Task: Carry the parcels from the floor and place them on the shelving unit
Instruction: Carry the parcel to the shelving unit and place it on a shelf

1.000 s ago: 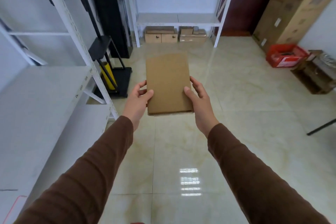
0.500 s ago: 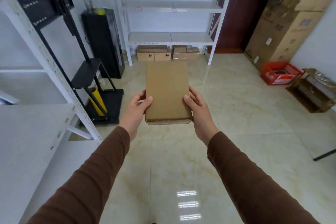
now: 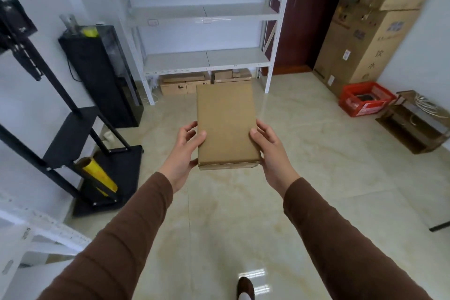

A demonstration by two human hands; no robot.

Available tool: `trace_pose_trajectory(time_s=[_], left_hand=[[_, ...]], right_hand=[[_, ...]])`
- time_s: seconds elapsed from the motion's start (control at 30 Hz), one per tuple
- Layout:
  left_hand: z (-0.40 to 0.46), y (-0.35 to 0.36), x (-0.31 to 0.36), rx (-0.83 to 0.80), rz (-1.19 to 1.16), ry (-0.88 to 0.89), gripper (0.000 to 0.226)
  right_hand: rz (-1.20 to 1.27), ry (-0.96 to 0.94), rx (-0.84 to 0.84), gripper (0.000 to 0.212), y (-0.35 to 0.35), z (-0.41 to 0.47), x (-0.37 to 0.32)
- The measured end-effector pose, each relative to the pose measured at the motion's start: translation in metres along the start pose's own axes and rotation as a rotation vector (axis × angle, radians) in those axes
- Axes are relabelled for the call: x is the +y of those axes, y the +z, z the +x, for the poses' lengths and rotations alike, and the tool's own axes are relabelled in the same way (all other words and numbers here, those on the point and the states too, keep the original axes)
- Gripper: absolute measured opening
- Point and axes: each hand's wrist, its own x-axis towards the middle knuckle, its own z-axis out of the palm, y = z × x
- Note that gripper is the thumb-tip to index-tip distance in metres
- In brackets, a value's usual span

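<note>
A flat brown cardboard parcel [image 3: 225, 122] is held level in front of me, above the tiled floor. My left hand [image 3: 183, 153] grips its left edge and my right hand [image 3: 272, 151] grips its right edge, thumbs on top. Straight ahead against the far wall stands a white shelving unit [image 3: 207, 58] with two bare shelves. Several more cardboard parcels [image 3: 185, 83] lie on the floor beneath its lowest shelf.
A black stand [image 3: 70, 139] with a yellow roll [image 3: 97, 173] and a black cabinet [image 3: 102, 73] line the left wall. Another white shelf corner [image 3: 31, 231] is at bottom left. Tall cardboard boxes [image 3: 365, 39], a red crate [image 3: 365, 101] and a wooden crate [image 3: 418, 122] stand at right.
The view has lifted and advanced toward the far shelving unit; the near left shelf has slid out of frame. Both hands keep the parcel. A shoe now shows at the bottom.
</note>
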Motion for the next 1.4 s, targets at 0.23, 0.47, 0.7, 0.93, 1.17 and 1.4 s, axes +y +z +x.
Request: trace_pose_trajectory(time_s=[0.23, 0.47, 0.7, 0.93, 1.17, 1.4], left_hand=[[0.121, 0.020, 0.026, -0.006, -0.158, -0.107, 0.075], [0.225, -0.006, 0.045, 0.007, -0.100, -0.123, 0.089], [0.352, -0.061, 0.066, 0.249, 0.391, 0.113, 0.128], [0.470, -0.110, 0.110, 0.300, 0.932, 0.371, 0.130], [0.594, -0.136, 0.136, 0.044, 1.444, 0.678, 0.123], [0.727, -0.163, 0.135, -0.014, 1.546, 0.819, 0.111]], right_hand=[[-0.043, 0.017, -0.085, 0.031, -0.019, 0.135, -0.041], [-0.166, 0.014, -0.165, 0.030, 0.010, 0.272, -0.054], [-0.230, 0.055, -0.194, 0.038, 0.071, 0.411, -0.044], [-0.113, 0.138, -0.189, 0.061, 0.118, 0.526, -0.068], [-0.131, 0.367, -0.185, 0.103, 0.124, 0.643, -0.077], [-0.093, 0.469, -0.173, 0.077, 0.145, 0.768, -0.078]])
